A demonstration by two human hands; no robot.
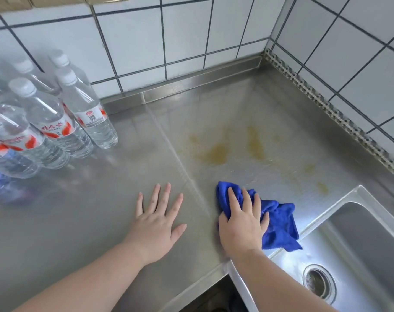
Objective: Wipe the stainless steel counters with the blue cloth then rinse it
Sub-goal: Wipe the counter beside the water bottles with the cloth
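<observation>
The stainless steel counter (270, 104) fills the corner under a white tiled wall. Brownish-yellow stains (216, 153) mark its middle, beyond the cloth. A crumpled blue cloth (279, 224) lies on the counter near the sink's left rim. My right hand (242, 221) presses down on the cloth's left part, fingers spread over it. My left hand (156, 224) rests flat on the bare counter to the left, fingers apart, holding nothing. The steel sink (358, 235) with its round drain (318, 282) sits at the lower right.
Several clear plastic water bottles (45, 122) with white caps and red-and-white labels stand in a cluster at the left of the counter. A seam (180, 158) runs diagonally across the steel. A perforated strip (326, 104) lines the right wall.
</observation>
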